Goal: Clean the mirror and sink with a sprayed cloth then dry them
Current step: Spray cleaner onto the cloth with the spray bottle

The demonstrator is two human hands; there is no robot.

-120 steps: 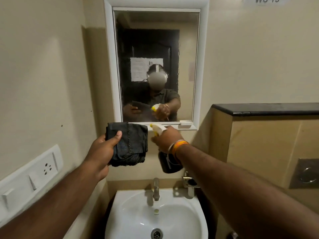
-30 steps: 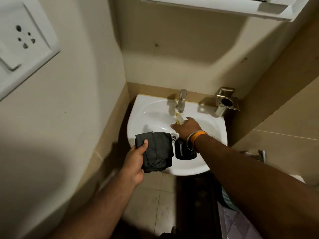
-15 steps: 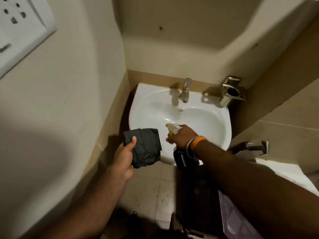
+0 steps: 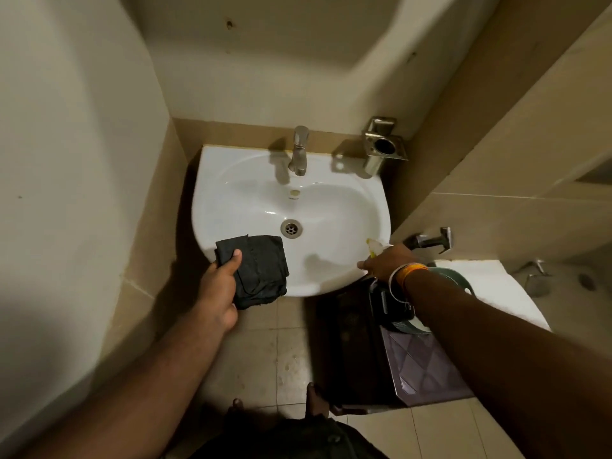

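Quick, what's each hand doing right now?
Left hand: grips the folded dark cloth.
Right hand: grips the spray bottle at the sink's right edge.

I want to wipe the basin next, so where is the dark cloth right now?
In the head view the dark cloth is gripped by the left hand over the sink's front-left rim, just left of the drain.

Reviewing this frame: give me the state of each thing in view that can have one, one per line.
Cloth: folded, gripped by left hand over the sink's front left rim.
Spray bottle: held by right hand beside the sink's right edge, nozzle toward the basin.
Sink: nothing in the bowl, drain open.
Tap: no water running.
Holder: holds nothing visible.
Bin: lidded, on the floor under the right arm.
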